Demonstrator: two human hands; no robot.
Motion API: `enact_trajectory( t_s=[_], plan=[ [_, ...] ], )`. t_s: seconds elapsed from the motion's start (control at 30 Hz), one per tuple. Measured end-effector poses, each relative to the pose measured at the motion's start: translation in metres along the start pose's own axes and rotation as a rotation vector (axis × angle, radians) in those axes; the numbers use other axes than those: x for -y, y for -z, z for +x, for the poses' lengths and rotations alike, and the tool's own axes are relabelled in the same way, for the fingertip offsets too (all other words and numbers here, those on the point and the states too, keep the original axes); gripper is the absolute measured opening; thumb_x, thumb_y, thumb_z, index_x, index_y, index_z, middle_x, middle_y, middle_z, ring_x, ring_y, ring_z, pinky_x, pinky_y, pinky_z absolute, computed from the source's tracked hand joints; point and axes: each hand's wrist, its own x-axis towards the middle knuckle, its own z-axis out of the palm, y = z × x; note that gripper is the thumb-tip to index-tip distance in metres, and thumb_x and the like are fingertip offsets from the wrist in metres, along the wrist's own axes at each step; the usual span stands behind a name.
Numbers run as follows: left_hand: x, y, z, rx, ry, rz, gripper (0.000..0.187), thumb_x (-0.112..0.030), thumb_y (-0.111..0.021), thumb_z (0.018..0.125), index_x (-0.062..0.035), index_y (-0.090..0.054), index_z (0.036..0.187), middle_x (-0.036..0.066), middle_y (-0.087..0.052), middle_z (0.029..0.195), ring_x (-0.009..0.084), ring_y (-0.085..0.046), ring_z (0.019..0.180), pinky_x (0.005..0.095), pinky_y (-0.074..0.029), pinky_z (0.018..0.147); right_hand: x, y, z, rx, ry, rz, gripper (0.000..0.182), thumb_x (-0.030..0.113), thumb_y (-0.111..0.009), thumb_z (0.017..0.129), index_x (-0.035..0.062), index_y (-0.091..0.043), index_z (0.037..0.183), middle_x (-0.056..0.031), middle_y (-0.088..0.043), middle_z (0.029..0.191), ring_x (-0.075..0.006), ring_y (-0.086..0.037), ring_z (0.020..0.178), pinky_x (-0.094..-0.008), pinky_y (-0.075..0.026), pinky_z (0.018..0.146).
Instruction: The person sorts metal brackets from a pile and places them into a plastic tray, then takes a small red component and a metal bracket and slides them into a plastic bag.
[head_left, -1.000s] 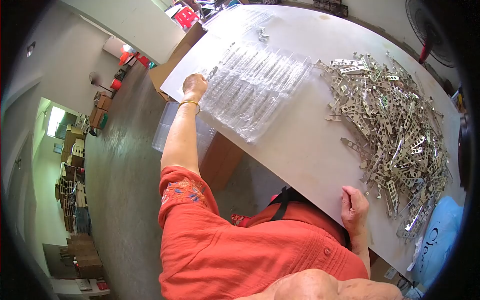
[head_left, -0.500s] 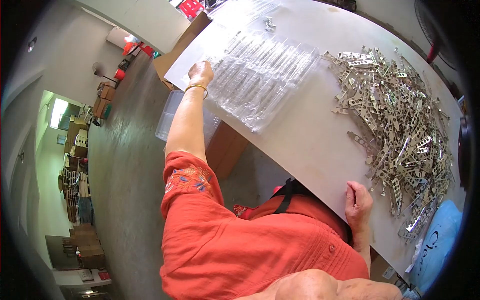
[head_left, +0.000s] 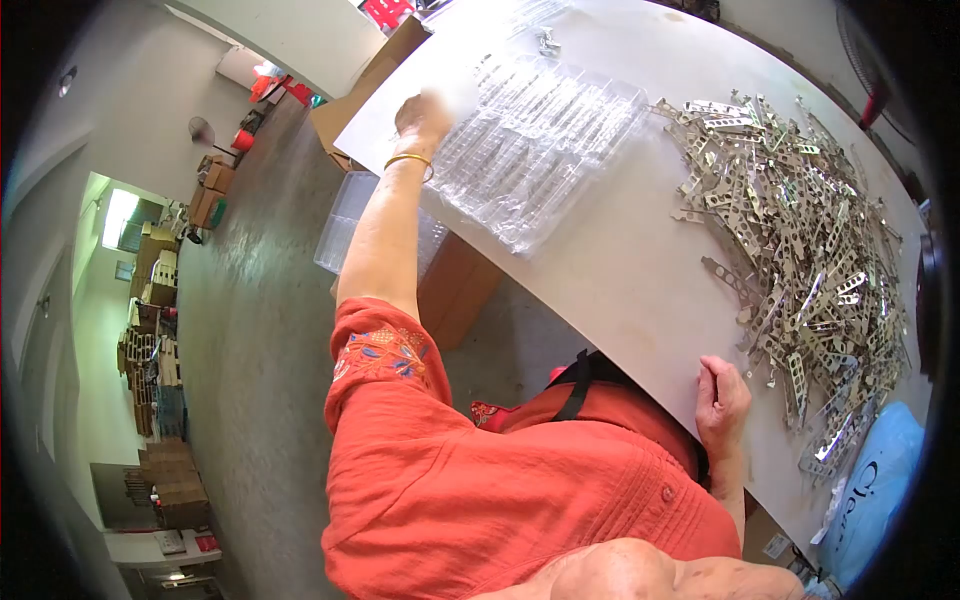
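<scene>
A clear plastic tray (head_left: 545,150), its slots covered with crinkled film, lies on the white table (head_left: 610,310). At its left edge is my left hand (head_left: 425,118), a gold bangle on the wrist. Its fingers are smeared by blur and glare, so I cannot tell what they hold. My right hand (head_left: 722,402) rests at the near table edge with curled fingers and nothing showing in them. Beyond it spreads a large heap of slotted metal strips (head_left: 800,250). A few small metal pieces (head_left: 548,42) lie past the tray's far edge.
A second clear tray (head_left: 345,225) sits below the table's left side, near a cardboard box (head_left: 458,290). A blue plastic bag (head_left: 875,490) lies at the right table corner. A fan (head_left: 860,55) stands behind the table. Cartons (head_left: 150,370) are stacked along the far wall.
My left hand has moved slightly up and right along the tray's left edge, and its fingers are now blurred. My right hand stays at the table edge.
</scene>
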Motion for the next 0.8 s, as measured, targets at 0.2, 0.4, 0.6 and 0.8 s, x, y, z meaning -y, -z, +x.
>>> enact_trajectory(
  t_s=[0.2, 0.4, 0.6, 0.8],
  plan=[
    [-0.084, 0.04, 0.01, 0.023, 0.201, -1.132, 0.018, -0.013, -0.066, 0.087, 0.0028, -0.07, 0.095, 0.017, -0.072, 0.084, 0.0295, -0.07, 0.079, 0.0432, -0.058, 0.079, 0.006, 0.001, 0.001, -0.01, -0.022, 0.0, 0.014, -0.002, -0.065, 0.089, 0.0032, -0.064, 0.102, -0.0144, -0.066, 0.087, -0.0326, -0.065, 0.077, -0.0387, -0.051, 0.068],
    [-0.171, 0.038, 0.033, 0.368, 0.604, -2.385, 0.006, 0.0, -0.054, 0.093, 0.0052, -0.057, 0.092, 0.014, -0.06, 0.08, 0.0249, -0.06, 0.067, 0.0474, -0.056, 0.076, 0.004, 0.002, -0.002, -0.008, -0.053, 0.041, 0.015, -0.003, -0.064, 0.088, 0.0025, -0.064, 0.102, -0.0154, -0.067, 0.089, -0.033, -0.066, 0.079, -0.0387, -0.052, 0.07],
    [-0.248, 0.027, 0.021, 0.604, 0.734, -2.567, 0.005, 0.002, -0.051, 0.093, 0.0048, -0.055, 0.095, 0.013, -0.059, 0.078, 0.024, -0.06, 0.069, 0.0474, -0.053, 0.079, 0.006, 0.01, -0.007, -0.068, 0.055, 0.051, 0.019, -0.006, -0.066, 0.086, 0.0022, -0.065, 0.103, -0.0158, -0.068, 0.091, -0.0315, -0.068, 0.079, -0.0353, -0.053, 0.069],
    [-0.274, -0.023, 0.012, 0.934, 0.624, -2.647, 0.008, 0.007, -0.06, 0.085, 0.0009, -0.056, 0.081, 0.01, -0.06, 0.074, 0.0224, -0.06, 0.069, 0.0381, -0.054, 0.066, 0.022, 0.056, -0.013, -0.309, -0.105, 0.148, 0.014, -0.001, -0.062, 0.095, 0.0027, -0.063, 0.108, -0.0092, -0.067, 0.088, -0.0171, -0.065, 0.075, -0.0285, -0.052, 0.067]
  ],
)
